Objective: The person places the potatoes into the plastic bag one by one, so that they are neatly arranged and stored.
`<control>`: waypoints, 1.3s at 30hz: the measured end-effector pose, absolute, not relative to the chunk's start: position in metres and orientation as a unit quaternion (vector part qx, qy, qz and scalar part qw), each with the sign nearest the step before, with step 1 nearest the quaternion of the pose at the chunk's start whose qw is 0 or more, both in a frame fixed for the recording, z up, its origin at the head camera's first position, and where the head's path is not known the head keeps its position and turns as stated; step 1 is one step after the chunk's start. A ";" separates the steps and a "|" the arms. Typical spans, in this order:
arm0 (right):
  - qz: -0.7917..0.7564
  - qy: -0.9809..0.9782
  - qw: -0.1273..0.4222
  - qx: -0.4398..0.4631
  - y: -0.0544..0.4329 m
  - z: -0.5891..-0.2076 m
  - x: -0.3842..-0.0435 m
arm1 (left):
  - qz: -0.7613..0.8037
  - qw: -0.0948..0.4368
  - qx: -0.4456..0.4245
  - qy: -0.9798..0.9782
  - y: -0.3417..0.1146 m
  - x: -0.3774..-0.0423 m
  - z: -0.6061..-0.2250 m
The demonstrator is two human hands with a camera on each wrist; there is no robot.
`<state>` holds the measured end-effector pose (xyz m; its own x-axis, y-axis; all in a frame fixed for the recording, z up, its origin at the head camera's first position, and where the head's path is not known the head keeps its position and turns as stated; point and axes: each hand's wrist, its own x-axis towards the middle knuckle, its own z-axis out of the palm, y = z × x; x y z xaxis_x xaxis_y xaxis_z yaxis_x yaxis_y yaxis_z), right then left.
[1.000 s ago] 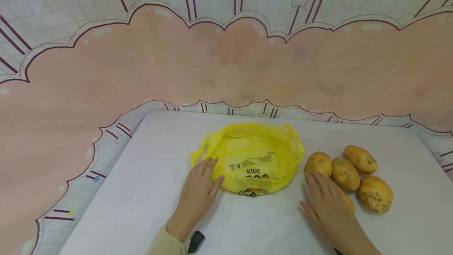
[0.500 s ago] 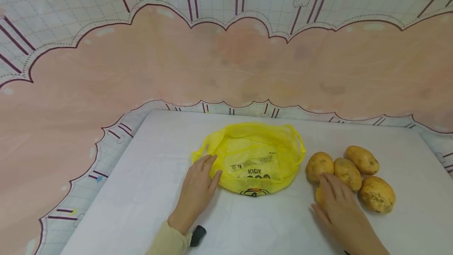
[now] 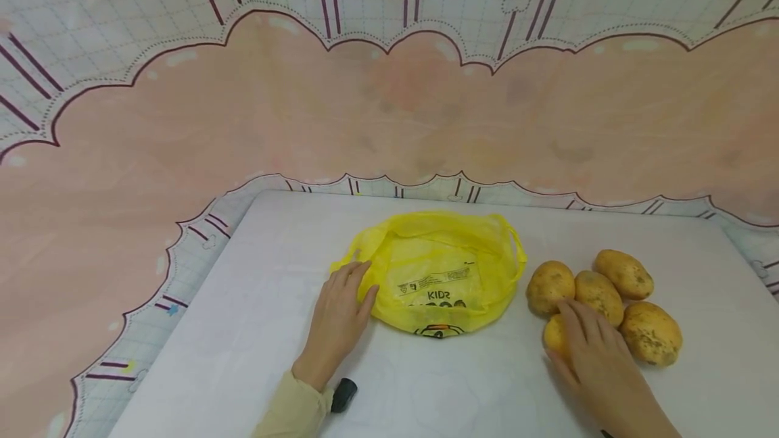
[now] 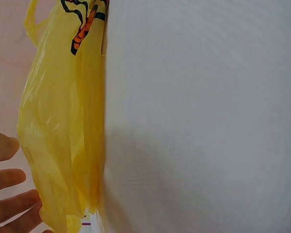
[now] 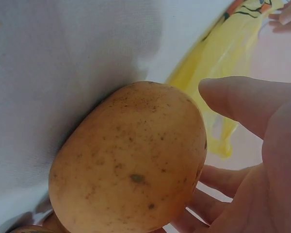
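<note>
A yellow plastic bag lies on the white table with its mouth spread open and dark print inside. At its left edge is my left hand, fingers spread and nearly straight; in the left wrist view the fingertips are beside the bag's side. My right hand reaches over the nearest potato, fingers on its far side and thumb by its near side. In the right wrist view the thumb stands slightly off the potato's skin. The hand partly hides this potato in the head view.
Several other potatoes sit close behind and beside my right hand, including a large one on the right and one near the bag. A patterned cloth hangs behind the white table.
My right hand has shifted right and forward over the nearest potato, whose left end now shows between thumb and fingers. My left hand has barely moved beside the bag.
</note>
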<state>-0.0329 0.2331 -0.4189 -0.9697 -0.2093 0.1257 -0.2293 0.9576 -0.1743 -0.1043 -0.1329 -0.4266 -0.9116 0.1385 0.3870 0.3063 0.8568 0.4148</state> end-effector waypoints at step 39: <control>0.099 -0.992 -0.010 0.071 0.241 -0.421 -0.037 | -0.224 0.137 -0.054 -0.963 -0.141 -0.137 -0.430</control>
<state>-0.0369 0.2410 -0.4210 -0.9898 -0.1423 -0.0065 -0.1382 0.9702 -0.1989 -0.1368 -0.1414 -0.4300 -0.9565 0.0435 0.2885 0.1662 0.8939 0.4164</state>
